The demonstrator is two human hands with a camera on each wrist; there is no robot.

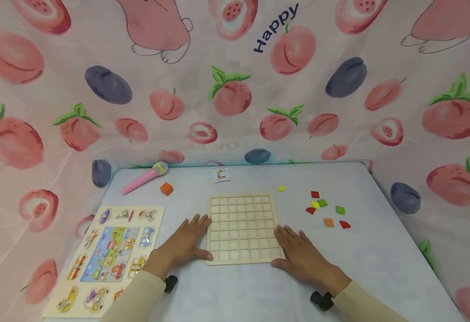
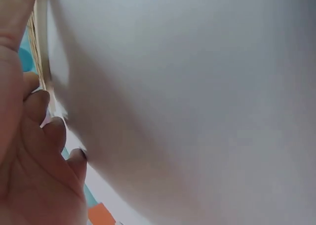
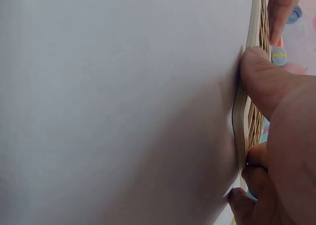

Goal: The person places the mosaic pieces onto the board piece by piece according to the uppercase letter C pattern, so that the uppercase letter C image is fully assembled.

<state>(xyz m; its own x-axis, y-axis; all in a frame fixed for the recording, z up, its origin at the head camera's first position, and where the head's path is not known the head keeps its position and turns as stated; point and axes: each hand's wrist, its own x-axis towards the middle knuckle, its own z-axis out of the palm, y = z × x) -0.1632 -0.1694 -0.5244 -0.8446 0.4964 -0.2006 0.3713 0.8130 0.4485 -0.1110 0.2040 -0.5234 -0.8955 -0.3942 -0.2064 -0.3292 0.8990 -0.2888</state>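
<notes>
A pale wooden grid board (image 1: 241,227) with small square cells lies flat on the white table. Against its left edge my left hand (image 1: 183,243) rests, fingers spread and thumb at the near left corner. My right hand (image 1: 302,256) touches the opposite edge, its fingers extended and its thumb by the near right corner. In the right wrist view, the thumb of the right hand (image 3: 289,121) presses along the board's thin side. The left wrist view shows the palm of the left hand (image 2: 37,156) beside the board's edge.
Left of the board lies a picture puzzle (image 1: 110,255). Behind are a pink toy microphone (image 1: 144,178), an orange block (image 1: 167,188) and a small card (image 1: 221,175). Several colored pieces, including an orange square (image 1: 329,222) and a green one (image 1: 340,209), are scattered at right.
</notes>
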